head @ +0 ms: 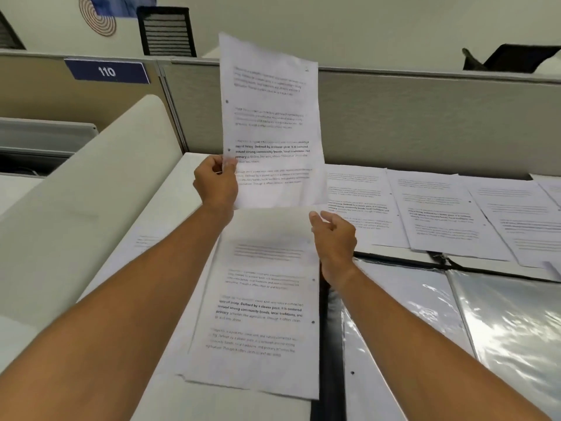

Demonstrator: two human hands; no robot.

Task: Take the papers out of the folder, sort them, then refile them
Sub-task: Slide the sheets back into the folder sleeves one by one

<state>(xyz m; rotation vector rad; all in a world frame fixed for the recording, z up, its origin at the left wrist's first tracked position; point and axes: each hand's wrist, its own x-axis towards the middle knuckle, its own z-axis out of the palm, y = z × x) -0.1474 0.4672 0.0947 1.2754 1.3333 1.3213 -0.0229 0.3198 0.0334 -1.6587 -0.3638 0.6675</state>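
Note:
My left hand [216, 182] pinches the lower left edge of a printed sheet [270, 117] and holds it upright above the desk. Just under that sheet's bottom right corner, my right hand [334, 235] hovers with its fingers apart and holds nothing. Below both hands lies a stack of printed papers [258, 314] with punch holes along its right side. To the right of the stack an open folder [409, 314] with shiny clear plastic sleeves lies flat. Several more printed sheets [431, 214] are spread in a row along the back of the desk.
A grey cubicle partition [394, 117] runs behind the desk, with a blue "110" sign [107, 71] at the left. A curved white divider [91, 202] borders the desk on the left. Two dark office chairs [166, 31] stand beyond the partition.

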